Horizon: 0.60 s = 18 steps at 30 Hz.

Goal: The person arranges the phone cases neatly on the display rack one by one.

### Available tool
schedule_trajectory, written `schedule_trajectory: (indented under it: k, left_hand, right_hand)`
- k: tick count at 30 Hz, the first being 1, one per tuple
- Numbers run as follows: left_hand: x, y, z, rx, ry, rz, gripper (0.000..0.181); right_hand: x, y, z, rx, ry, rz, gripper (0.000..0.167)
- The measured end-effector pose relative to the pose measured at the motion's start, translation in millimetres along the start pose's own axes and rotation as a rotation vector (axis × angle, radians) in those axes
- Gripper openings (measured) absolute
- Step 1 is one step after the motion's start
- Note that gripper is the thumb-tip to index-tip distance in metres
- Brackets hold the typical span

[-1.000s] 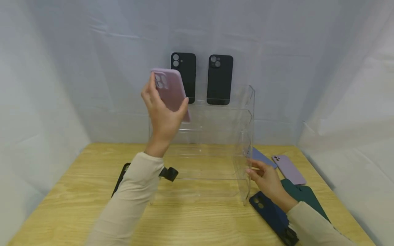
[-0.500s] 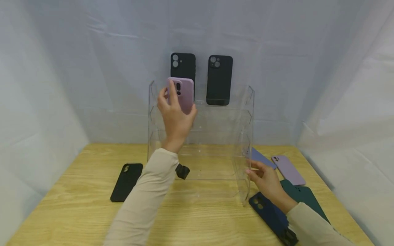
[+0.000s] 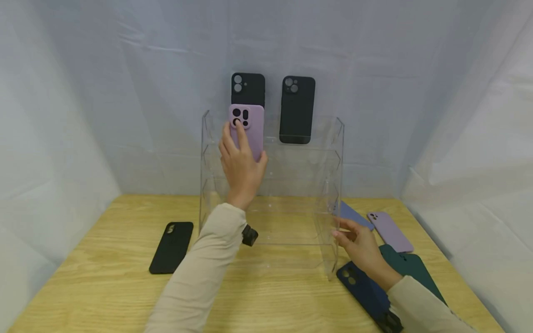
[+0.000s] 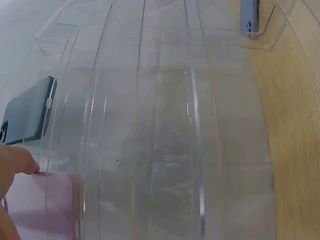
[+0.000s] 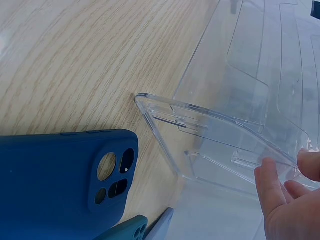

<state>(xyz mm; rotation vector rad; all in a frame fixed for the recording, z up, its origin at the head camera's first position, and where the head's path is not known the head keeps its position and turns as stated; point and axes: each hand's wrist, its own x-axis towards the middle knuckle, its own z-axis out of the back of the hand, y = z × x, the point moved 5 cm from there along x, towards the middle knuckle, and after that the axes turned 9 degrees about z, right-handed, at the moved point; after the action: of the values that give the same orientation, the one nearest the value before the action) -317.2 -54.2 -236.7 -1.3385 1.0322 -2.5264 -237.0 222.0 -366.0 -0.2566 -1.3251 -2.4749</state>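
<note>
My left hand (image 3: 241,173) grips a lilac phone case (image 3: 255,127) by its sides, camera cutouts facing me, fingertips over its upper left. It stands upright at an upper tier of a clear stepped display stand (image 3: 297,185), overlapping the lower part of a black phone case (image 3: 250,89) behind it. A second black phone case (image 3: 297,111) leans on the top tier to the right. My right hand (image 3: 364,247) pinches the stand's right side panel; in the right wrist view, thumb and fingers lie either side of its clear edge (image 5: 215,114).
On the wooden table (image 3: 100,277), a black case (image 3: 171,247) lies left of the stand. To the right lie a navy case (image 3: 362,289), a dark green case (image 3: 410,263), another lilac case (image 3: 390,231) and a blue case (image 3: 351,215). White cloth (image 3: 166,92) hangs around the table.
My left hand has moved right and slightly down with the lilac case, which went from tilted to upright against the stand. The right hand keeps its place.
</note>
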Motion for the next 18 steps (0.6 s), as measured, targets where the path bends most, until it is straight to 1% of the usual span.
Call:
schedule_trajectory:
  k: [3, 5, 8, 11, 13, 14, 16, 17, 18]
  left_hand:
    - [1.0, 0.7, 4.3, -0.028, 0.028, -0.01, 0.087]
    - [1.8, 1.1, 11.1, -0.055, 0.052, -0.024, 0.088]
    - [1.7, 3.6, 28.2, -0.1, 0.063, -0.054, 0.089]
    - [0.7, 10.5, 47.4, -0.112, 0.043, -0.093, 0.088]
    - [-0.6, 20.2, 58.4, -0.106, 0.033, -0.103, 0.087]
    - [-1.5, 26.7, 63.1, -0.113, 0.033, -0.099, 0.086]
    - [-4.2, 43.1, 71.0, -0.134, 0.058, -0.065, 0.084]
    - [-5.7, 53.1, 74.3, -0.141, 0.077, -0.039, 0.083]
    - [-7.5, 64.2, 77.4, -0.156, 0.103, 0.004, 0.083]
  right_hand:
    - [1.3, 0, 0, -0.005, 0.007, 0.001, 0.041]
    - [2.0, 0, -1, -0.005, 0.01, 0.005, 0.041]
    - [2.5, -1, -1, 0.004, 0.013, 0.007, 0.042]
    - [1.7, -3, 0, 0.015, 0.008, 0.003, 0.042]
    - [1.5, -4, 2, 0.02, 0.007, 0.001, 0.042]
    - [1.4, -4, 3, 0.018, 0.004, 0.003, 0.043]
    - [1.0, -5, 5, 0.016, 0.0, 0.004, 0.043]
    - [1.1, -5, 5, 0.017, -0.002, 0.005, 0.043]
    - [1.3, -5, 6, 0.018, -0.004, 0.005, 0.043]
